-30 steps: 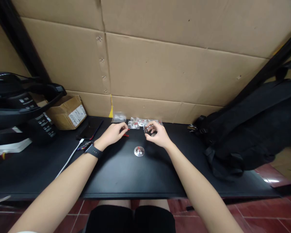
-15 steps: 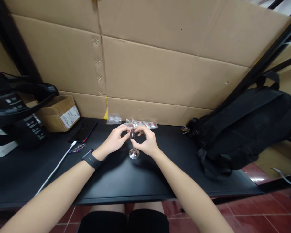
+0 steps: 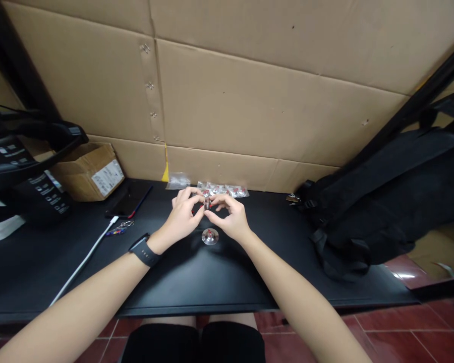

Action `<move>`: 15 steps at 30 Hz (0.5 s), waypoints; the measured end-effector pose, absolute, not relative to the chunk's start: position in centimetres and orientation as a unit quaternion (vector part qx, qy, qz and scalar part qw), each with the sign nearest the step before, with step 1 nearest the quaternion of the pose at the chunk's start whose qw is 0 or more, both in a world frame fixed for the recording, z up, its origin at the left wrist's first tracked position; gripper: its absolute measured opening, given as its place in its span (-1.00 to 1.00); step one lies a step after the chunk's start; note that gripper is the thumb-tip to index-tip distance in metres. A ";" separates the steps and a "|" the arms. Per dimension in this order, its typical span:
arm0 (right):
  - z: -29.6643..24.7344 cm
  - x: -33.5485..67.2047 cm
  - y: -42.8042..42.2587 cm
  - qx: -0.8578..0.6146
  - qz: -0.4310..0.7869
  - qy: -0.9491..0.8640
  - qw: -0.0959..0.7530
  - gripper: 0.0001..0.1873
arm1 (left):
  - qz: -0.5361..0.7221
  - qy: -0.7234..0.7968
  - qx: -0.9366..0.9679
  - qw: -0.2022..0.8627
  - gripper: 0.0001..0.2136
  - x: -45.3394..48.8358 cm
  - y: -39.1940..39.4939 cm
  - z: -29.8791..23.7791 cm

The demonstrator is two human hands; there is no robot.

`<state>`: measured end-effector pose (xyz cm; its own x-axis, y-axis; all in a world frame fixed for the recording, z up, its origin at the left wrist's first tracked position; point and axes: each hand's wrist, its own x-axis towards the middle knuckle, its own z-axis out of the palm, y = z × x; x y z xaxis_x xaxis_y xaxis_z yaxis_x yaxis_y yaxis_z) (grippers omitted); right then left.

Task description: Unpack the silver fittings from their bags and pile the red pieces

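Observation:
My left hand and my right hand meet over the middle of the table, fingers bent in a pinch. Between their fingertips they hold a small dark disc with a shiny face, turned nearly edge-on; bits of red show beside it. Fingers hide part of the disc, so its kind is unclear. Just below the hands, a round silver metal disc with a red centre lies on the black table. Behind the fingers lie clear plastic packets with shiny and red pieces inside.
An empty-looking clear bag lies by the cardboard wall. To the left are a phone, a white cable, keys, a cardboard box and a black bottle. A black backpack stands on the right.
The dark disc has tilted in the fingers and now looks narrower, with red showing near it. My left fingers have come further round it. The camera view has shifted slightly.

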<state>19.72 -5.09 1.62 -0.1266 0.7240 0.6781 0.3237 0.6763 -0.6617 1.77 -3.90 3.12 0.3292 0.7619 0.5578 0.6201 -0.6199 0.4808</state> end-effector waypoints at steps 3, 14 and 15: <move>1.3 19.9 -4.7 -0.368 0.243 -0.715 0.543 -0.77 | 0.408 0.440 0.798 0.065 -0.91 1.8 -4.0 3.3; 1.6 20.3 -4.6 -0.378 0.223 -0.750 0.494 -0.82 | 0.377 0.428 0.821 0.027 -0.86 1.4 -4.2 3.9; 1.6 20.4 -4.6 -0.382 0.219 -0.754 0.488 -0.82 | 0.375 0.427 0.823 0.028 -0.86 1.4 -4.2 3.9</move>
<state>20.38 -4.56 1.56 -0.2314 0.7891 0.5690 0.3620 0.6127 -0.7025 1.42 -4.24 3.90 0.3552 0.7231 0.5925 0.6810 -0.6343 0.3659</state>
